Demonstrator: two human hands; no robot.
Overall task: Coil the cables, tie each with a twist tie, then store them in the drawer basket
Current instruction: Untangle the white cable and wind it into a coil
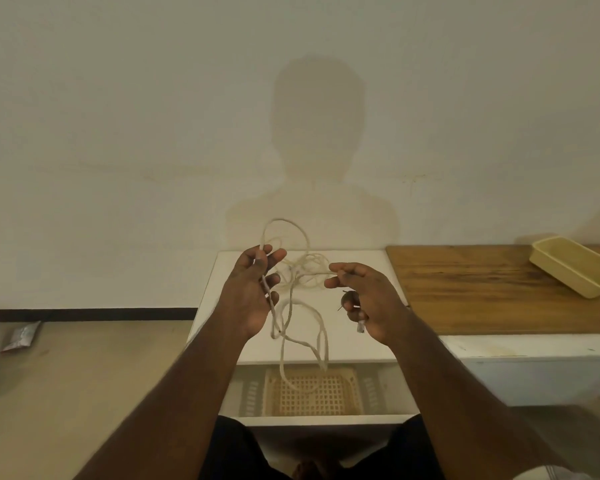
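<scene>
Clearly the coiling step is in hand: a pale braided cable (pixel 300 327) hangs in loose, uneven loops between both raised hands, not yet gathered into a tidy coil. The left hand (pixel 253 292) stands upright with its fingers half spread, the cable running down across the palm and one loop rising above the fingertips; the grip looks light. The right hand (pixel 364 299) pinches a strand between thumb and forefinger, while its lower fingers curl around the cable's plug end (pixel 361 328) and what seems to be a thin dark twist tie (pixel 342 304), though that is too small to be sure. Slack loops droop over the open drawer, where a cream lattice drawer basket (pixel 314 393) waits below. The next move, I judge, calls for drawing the strands into even turns on the left hand, keeping the tangle near the middle from knotting. Beneath is a white cabinet top (pixel 229 327); to the right a wooden board (pixel 482 292) bears a cream plastic tray (pixel 575 268). Behind stands a plain wall carrying the person's shadow; a foil packet (pixel 21 336) lies on the floor at the left.
</scene>
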